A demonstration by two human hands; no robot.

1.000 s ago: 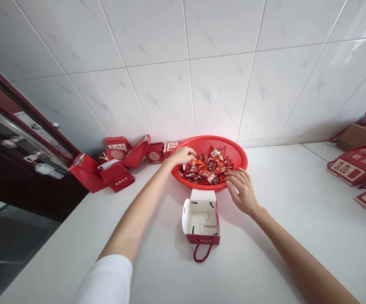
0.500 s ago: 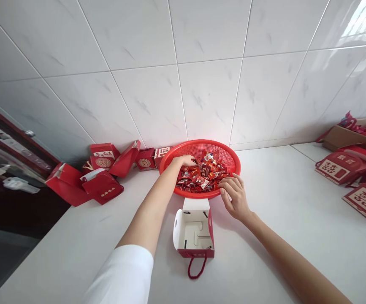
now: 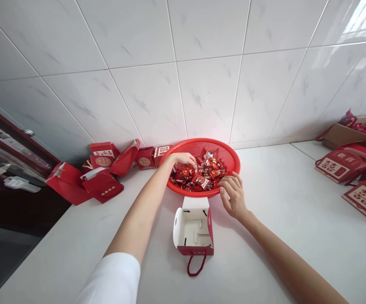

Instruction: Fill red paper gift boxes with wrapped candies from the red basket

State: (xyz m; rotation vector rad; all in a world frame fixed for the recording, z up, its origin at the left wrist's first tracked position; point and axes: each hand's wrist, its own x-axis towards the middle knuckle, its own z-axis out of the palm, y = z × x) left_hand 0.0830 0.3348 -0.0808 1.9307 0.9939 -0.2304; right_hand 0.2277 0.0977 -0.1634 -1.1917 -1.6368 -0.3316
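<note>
A red plastic basket (image 3: 231, 158) full of wrapped candies (image 3: 201, 179) stands by the wall. My left hand (image 3: 184, 159) reaches over its left rim, fingers bent down and drawn together at the candies; whatever they hold is hidden. At the right front, my right hand (image 3: 234, 195) has its fingers curled over the rim, with the thumb apart below. In front of the basket, between my forearms, is an open paper gift box (image 3: 195, 230), white inside and red outside. Its flaps are spread and a dark red cord handle (image 3: 196, 270) lies toward me.
Several red boxes (image 3: 103, 185) are clustered at the left along the tiled wall (image 3: 208, 97). More red gift boxes (image 3: 344, 164) stand at the right beside a cardboard carton (image 3: 344, 135). Keys (image 3: 21, 183) hang at the dark door on the left.
My left hand has shifted slightly left within the basket, and its fingers now bend more over the candies. My right hand and the open box have stayed put.
</note>
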